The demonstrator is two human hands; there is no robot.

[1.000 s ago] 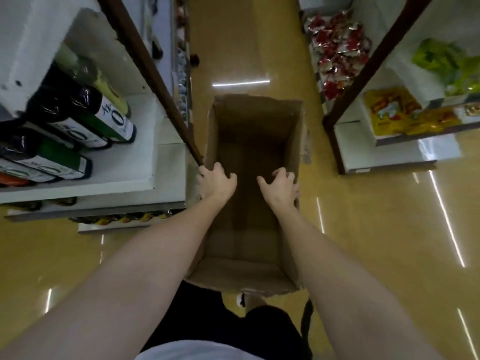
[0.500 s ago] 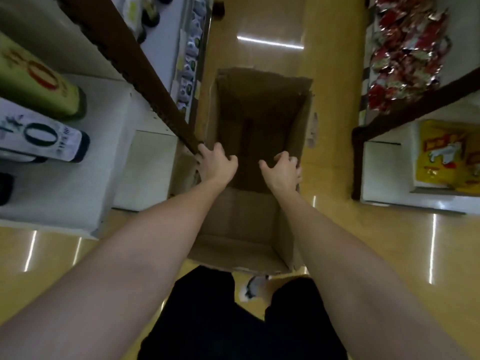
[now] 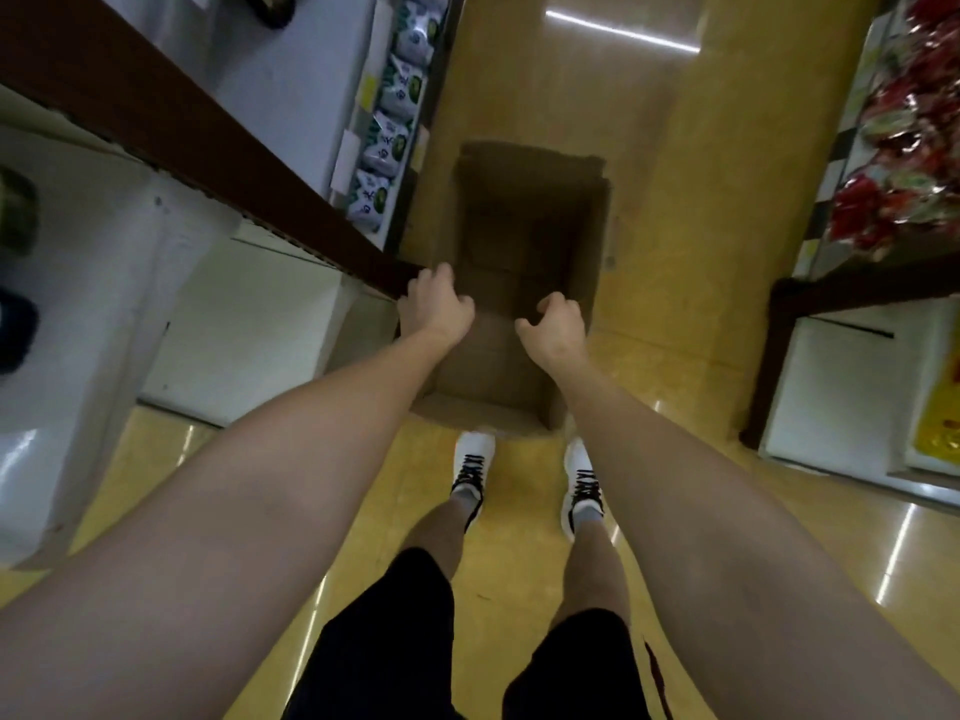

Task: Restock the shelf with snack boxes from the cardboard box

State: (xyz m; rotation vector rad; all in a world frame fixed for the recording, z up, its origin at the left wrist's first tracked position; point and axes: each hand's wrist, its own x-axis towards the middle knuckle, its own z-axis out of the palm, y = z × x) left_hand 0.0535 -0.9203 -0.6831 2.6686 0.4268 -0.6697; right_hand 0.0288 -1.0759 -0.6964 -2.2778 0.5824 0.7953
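An open brown cardboard box (image 3: 524, 220) stands on the yellow floor just ahead of my white shoes (image 3: 472, 462). Its inside is dark and I see no snack boxes in it. My left hand (image 3: 439, 310) hovers over the box's left rim with loosely curled fingers that hold nothing. My right hand (image 3: 556, 330) hangs over the box's near right part, fingers also curled and empty, a little inside the right wall. The white shelf (image 3: 249, 324) with a brown upright (image 3: 218, 163) stands to the left, right beside my left hand.
White and green packets (image 3: 389, 142) line a low shelf edge at upper left. Dark bottles (image 3: 15, 215) sit at the far left. Across the aisle, a right-hand shelf unit (image 3: 831, 387) holds red packets (image 3: 904, 148) and yellow packs (image 3: 940, 407).
The box has gone down to the floor and now looks smaller and farther off. Both hands have come off its side walls. My view has tilted down, and my legs and shoes show.
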